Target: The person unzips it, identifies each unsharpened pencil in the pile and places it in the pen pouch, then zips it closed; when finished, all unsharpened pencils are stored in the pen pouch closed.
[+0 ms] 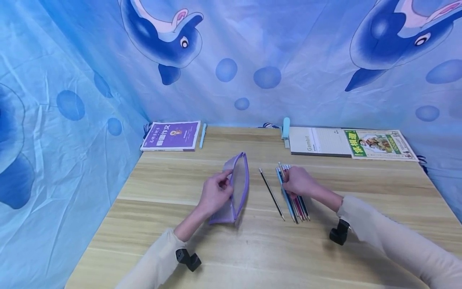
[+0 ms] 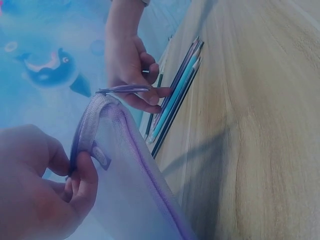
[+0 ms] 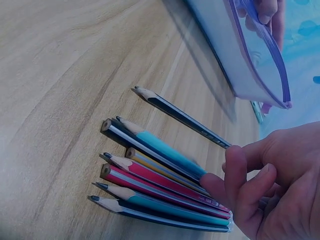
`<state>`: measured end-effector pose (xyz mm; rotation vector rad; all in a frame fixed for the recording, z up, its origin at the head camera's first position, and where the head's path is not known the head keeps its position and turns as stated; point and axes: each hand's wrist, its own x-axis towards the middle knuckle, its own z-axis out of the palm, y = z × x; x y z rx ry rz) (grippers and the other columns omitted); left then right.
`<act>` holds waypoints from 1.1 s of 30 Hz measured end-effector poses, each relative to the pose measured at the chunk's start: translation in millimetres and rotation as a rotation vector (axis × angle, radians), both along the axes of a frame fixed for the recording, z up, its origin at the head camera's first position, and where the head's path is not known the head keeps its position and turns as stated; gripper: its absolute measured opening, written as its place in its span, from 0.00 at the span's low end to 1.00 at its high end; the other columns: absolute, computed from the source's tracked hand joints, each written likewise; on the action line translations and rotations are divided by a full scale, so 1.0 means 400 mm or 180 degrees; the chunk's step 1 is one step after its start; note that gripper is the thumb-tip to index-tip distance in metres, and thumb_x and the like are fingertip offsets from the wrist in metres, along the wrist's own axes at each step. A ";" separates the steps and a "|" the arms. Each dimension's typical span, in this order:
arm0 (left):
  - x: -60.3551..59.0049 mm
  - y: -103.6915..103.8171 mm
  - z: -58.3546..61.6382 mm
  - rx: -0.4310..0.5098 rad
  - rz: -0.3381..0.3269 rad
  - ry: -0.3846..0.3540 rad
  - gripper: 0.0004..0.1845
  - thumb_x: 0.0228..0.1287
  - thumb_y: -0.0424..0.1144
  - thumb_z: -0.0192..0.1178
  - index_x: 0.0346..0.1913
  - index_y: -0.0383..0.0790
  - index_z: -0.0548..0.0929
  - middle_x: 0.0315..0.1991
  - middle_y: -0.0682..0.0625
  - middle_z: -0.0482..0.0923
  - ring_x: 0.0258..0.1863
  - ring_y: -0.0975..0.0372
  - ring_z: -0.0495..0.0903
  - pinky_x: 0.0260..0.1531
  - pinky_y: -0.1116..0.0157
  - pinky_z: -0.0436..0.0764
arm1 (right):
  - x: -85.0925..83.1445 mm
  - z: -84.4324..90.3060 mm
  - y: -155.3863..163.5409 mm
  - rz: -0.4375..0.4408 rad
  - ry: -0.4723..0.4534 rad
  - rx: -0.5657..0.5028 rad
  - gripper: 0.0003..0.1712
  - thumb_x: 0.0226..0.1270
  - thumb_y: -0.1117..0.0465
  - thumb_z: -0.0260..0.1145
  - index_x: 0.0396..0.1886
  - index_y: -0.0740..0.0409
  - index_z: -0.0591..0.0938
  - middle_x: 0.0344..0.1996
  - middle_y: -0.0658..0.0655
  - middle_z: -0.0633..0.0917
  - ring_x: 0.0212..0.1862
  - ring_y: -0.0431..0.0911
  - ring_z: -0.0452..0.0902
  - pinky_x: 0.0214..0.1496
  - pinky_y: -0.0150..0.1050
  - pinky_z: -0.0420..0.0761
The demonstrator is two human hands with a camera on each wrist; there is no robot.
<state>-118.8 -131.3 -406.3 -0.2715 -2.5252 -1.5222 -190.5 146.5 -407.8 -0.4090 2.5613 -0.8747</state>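
Pinching the gaping pouch with the left hand, left of loose pencils on the surface; touching those with the right hand, cannot tell if gripping. Could scatter them by lifting too loosely.

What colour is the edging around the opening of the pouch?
Purple edging, clearest in the right wrist view.

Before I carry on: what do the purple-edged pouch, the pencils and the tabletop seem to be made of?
Purple-edged pouch: perhaps fine mesh or soft plastic, matte; its panel looks hazy and its edging woven.
Pencils: most likely painted wood, smooth; bare tan wood shows at the sharpened ends.
Tabletop: wood or wood-look laminate, satin; long grain streaks show, but the surface can't settle which.
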 end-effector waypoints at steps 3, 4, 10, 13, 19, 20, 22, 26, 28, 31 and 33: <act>0.000 0.001 -0.005 -0.0025 -0.0012 0.0086 0.27 0.50 0.18 0.57 0.58 0.21 0.78 0.30 0.47 0.76 0.29 0.60 0.77 0.23 0.72 0.79 | 0.000 -0.004 0.000 -0.0006 0.0019 0.0062 0.07 0.66 0.68 0.62 0.27 0.62 0.79 0.16 0.55 0.80 0.18 0.45 0.80 0.20 0.35 0.81; 0.000 0.001 -0.006 -0.0027 -0.0021 0.0113 0.27 0.50 0.18 0.57 0.58 0.21 0.78 0.30 0.46 0.76 0.29 0.60 0.77 0.23 0.72 0.79 | 0.000 -0.005 0.000 -0.0017 0.0027 0.0079 0.07 0.66 0.68 0.62 0.27 0.62 0.79 0.16 0.55 0.80 0.18 0.45 0.79 0.20 0.35 0.81; 0.000 0.002 -0.012 -0.0041 -0.0015 0.0157 0.26 0.49 0.18 0.57 0.57 0.21 0.79 0.29 0.46 0.76 0.28 0.59 0.77 0.23 0.73 0.79 | 0.001 -0.009 -0.004 -0.0037 0.0097 0.0120 0.07 0.65 0.68 0.63 0.26 0.61 0.77 0.15 0.55 0.80 0.17 0.46 0.78 0.19 0.35 0.79; 0.002 0.003 -0.013 -0.0057 -0.0001 0.0119 0.27 0.49 0.18 0.57 0.57 0.21 0.79 0.30 0.46 0.76 0.28 0.59 0.77 0.23 0.73 0.79 | 0.001 -0.011 -0.009 -0.0001 0.0104 0.0100 0.04 0.65 0.68 0.63 0.30 0.62 0.78 0.15 0.56 0.80 0.17 0.47 0.79 0.18 0.35 0.79; 0.004 0.004 -0.013 -0.0101 0.0005 0.0145 0.27 0.49 0.19 0.57 0.57 0.21 0.79 0.30 0.47 0.76 0.28 0.60 0.77 0.24 0.72 0.79 | 0.001 -0.022 -0.023 -0.0003 0.0196 0.0156 0.04 0.62 0.70 0.64 0.35 0.67 0.79 0.16 0.56 0.80 0.16 0.46 0.78 0.17 0.34 0.78; 0.005 0.004 -0.014 -0.0104 0.0008 0.0146 0.27 0.49 0.19 0.57 0.57 0.21 0.79 0.30 0.47 0.76 0.28 0.60 0.77 0.24 0.72 0.79 | 0.001 -0.024 -0.026 0.0016 0.0219 0.0175 0.04 0.62 0.70 0.64 0.35 0.67 0.80 0.17 0.55 0.80 0.16 0.45 0.78 0.16 0.33 0.78; 0.005 0.003 -0.016 -0.0102 0.0014 0.0132 0.27 0.49 0.19 0.58 0.57 0.21 0.79 0.29 0.47 0.76 0.28 0.60 0.77 0.24 0.72 0.79 | 0.002 -0.028 -0.033 0.0065 0.0252 0.0238 0.01 0.61 0.71 0.63 0.33 0.66 0.79 0.16 0.55 0.79 0.15 0.44 0.77 0.16 0.32 0.77; 0.005 0.004 -0.019 -0.0094 0.0006 0.0094 0.27 0.49 0.19 0.58 0.57 0.22 0.79 0.30 0.47 0.76 0.28 0.60 0.76 0.23 0.72 0.79 | 0.001 -0.027 -0.046 0.0173 0.0330 0.0346 0.04 0.62 0.72 0.62 0.29 0.62 0.77 0.15 0.54 0.78 0.13 0.43 0.75 0.14 0.31 0.74; 0.003 0.005 -0.019 -0.0087 -0.0008 0.0085 0.27 0.50 0.18 0.58 0.58 0.22 0.79 0.30 0.47 0.76 0.28 0.60 0.76 0.23 0.72 0.79 | -0.001 -0.024 -0.050 0.0206 0.0377 0.0404 0.06 0.61 0.73 0.62 0.27 0.61 0.75 0.15 0.55 0.78 0.13 0.43 0.75 0.13 0.31 0.73; -0.001 0.006 -0.019 -0.0099 -0.0014 0.0104 0.27 0.50 0.18 0.58 0.58 0.22 0.79 0.29 0.47 0.76 0.28 0.60 0.76 0.23 0.73 0.78 | -0.009 -0.021 -0.054 0.0226 0.0485 0.0504 0.08 0.59 0.73 0.62 0.24 0.61 0.74 0.16 0.55 0.77 0.13 0.43 0.74 0.13 0.31 0.74; -0.005 0.007 -0.018 -0.0109 -0.0014 0.0130 0.27 0.50 0.19 0.58 0.58 0.22 0.79 0.29 0.47 0.76 0.28 0.60 0.76 0.22 0.73 0.78 | -0.015 -0.020 -0.057 0.0237 0.0570 0.0589 0.08 0.57 0.72 0.63 0.24 0.60 0.73 0.17 0.54 0.76 0.15 0.43 0.73 0.14 0.31 0.73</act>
